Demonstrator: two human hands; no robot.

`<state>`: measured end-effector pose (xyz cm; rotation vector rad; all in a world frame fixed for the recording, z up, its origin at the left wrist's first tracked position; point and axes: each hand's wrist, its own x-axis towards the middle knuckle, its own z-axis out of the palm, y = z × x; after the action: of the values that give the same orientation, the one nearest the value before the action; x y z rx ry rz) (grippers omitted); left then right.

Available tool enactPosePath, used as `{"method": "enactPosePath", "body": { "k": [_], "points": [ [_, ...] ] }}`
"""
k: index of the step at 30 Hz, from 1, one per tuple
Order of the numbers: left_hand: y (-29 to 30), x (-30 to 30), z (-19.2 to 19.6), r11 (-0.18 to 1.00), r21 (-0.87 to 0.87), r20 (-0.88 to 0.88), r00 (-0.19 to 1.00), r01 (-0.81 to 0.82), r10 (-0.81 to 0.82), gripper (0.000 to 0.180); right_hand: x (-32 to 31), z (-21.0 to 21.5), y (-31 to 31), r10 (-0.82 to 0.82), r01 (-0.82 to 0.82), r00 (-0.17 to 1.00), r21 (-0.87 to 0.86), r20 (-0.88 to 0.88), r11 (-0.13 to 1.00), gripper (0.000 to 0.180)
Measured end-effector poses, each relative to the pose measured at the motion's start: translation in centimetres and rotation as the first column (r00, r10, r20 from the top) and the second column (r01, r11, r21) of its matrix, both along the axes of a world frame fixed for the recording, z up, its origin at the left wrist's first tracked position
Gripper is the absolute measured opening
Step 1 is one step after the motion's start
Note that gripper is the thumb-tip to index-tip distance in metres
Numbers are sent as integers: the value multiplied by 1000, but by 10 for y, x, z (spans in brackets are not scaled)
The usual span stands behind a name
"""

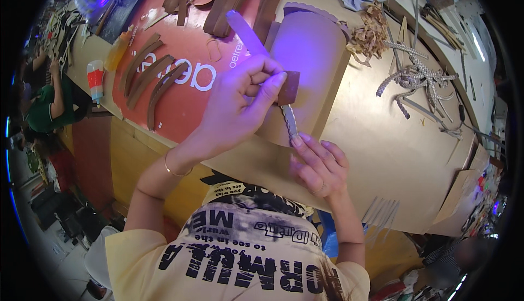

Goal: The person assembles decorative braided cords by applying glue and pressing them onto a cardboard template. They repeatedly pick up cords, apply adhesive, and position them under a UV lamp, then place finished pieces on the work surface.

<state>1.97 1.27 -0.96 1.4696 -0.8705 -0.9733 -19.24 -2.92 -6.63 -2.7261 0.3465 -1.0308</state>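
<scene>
My left hand (234, 102) is closed, with thumb and fingers pinching a brown leather-like strap (289, 87). One flat end of a strap, tinted purple by the light, sticks out beyond its knuckles. From below the brown piece runs a narrow grey strip (289, 120) with a wavy edge. The fingertips of my right hand (322, 167) pinch the lower end of this grey strip. How the strip joins the brown piece is hidden by my left fingers. Both hands are above a tan rounded form (311, 55) on the table.
Several curved brown strips (158, 82) lie on a red printed board (180, 118); more flat brown pieces (232, 3) are behind. Rope (417, 77) and crumpled brown scraps (371, 33) lie at right. A red-and-white bottle (95, 80) stands left. Another person (52, 102) is at far left.
</scene>
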Motion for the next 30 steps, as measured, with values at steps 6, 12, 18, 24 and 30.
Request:
{"method": "enactPosePath", "body": {
  "k": [6,12,18,24,30],
  "points": [
    [0,2,2,999,-1,16,999,32,-32,11,-10,0,-2,35,-43,998,141,59,989,30],
    [9,0,7,997,-36,154,986,71,-65,13,5,-1,6,-156,-37,937,535,311,844,40],
    [17,1,-3,973,-161,478,876,163,-68,13,12,-1,7,-180,-71,952,749,248,658,58],
    [19,3,-18,929,-277,596,802,244,-33,29,20,26,-10,-174,-191,933,840,316,508,55],
    [22,5,-18,932,-273,630,777,237,-13,38,32,56,-43,27,-91,993,578,118,811,41]
  ]
}}
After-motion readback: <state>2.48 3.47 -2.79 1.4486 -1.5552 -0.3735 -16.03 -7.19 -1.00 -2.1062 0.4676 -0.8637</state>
